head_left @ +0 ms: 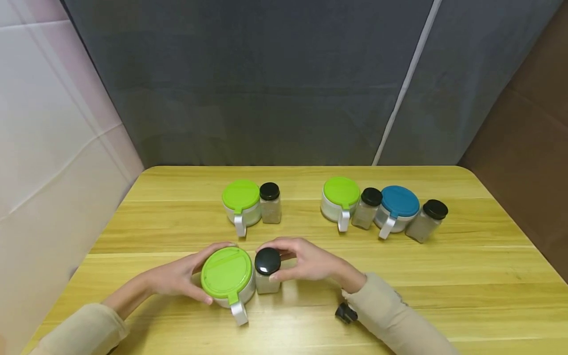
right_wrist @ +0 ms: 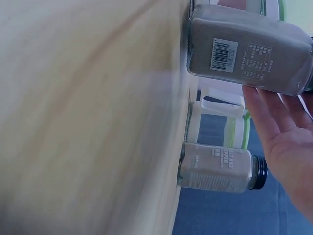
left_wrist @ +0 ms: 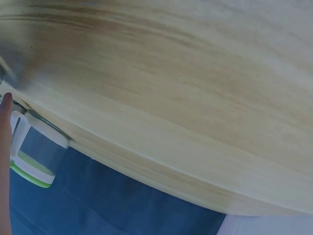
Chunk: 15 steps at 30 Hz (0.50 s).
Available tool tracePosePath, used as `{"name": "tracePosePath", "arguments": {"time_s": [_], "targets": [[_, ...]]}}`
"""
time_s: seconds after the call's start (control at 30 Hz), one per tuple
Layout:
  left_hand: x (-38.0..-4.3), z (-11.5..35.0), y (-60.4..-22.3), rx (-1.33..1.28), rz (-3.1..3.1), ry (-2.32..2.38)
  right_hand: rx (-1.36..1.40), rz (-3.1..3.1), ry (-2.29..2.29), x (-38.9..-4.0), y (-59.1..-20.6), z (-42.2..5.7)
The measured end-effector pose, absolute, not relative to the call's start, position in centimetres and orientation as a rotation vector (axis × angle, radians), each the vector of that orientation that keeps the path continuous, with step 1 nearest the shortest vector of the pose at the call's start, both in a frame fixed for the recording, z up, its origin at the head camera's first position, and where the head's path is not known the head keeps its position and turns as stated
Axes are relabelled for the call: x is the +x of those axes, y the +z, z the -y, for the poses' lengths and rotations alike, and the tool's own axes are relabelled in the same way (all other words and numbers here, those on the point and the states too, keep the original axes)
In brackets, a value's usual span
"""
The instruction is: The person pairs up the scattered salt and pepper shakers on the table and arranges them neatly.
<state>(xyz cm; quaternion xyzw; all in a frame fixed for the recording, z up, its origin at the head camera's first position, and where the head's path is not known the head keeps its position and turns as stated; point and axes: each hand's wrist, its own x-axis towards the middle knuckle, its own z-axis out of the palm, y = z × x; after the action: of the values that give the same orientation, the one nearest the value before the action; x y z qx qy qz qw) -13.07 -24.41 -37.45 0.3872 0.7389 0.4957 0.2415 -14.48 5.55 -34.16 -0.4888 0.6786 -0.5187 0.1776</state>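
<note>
My left hand (head_left: pixel 175 276) holds a seasoning pot with a green lid (head_left: pixel 227 271) by its left side, thumb in front and fingers behind. The pot's white handle (head_left: pixel 238 313) points toward me. Close against its right stands a square glass spice jar (head_left: pixel 267 285) with a black lid, held between the thumb and fingers of my right hand (head_left: pixel 310 259). In the right wrist view this spice jar (right_wrist: pixel 249 49) shows greyish-brown contents and a barcode label, with fingers against its side. Only a finger (left_wrist: pixel 5 147) of the left hand appears in the left wrist view.
Behind, another green-lidded pot (head_left: pixel 241 197) stands beside a black-lidded spice jar (head_left: pixel 270 207). Farther right are a green-lidded pot (head_left: pixel 340 195), two spice jars (head_left: pixel 366 212) and a blue-lidded pot (head_left: pixel 399 202). A small black object (head_left: pixel 346 313) lies by the right sleeve. Dark cloth hangs behind the table.
</note>
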Motion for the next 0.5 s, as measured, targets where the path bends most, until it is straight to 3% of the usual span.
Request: {"name": "tracePosePath", "arguments": {"time_s": [0.5], "targets": [[-13.3, 25.6, -37.5, 1.044, -2.154, 1.356, -1.352, -1.907, -1.465, -14.4, -34.3, -5.0]]}}
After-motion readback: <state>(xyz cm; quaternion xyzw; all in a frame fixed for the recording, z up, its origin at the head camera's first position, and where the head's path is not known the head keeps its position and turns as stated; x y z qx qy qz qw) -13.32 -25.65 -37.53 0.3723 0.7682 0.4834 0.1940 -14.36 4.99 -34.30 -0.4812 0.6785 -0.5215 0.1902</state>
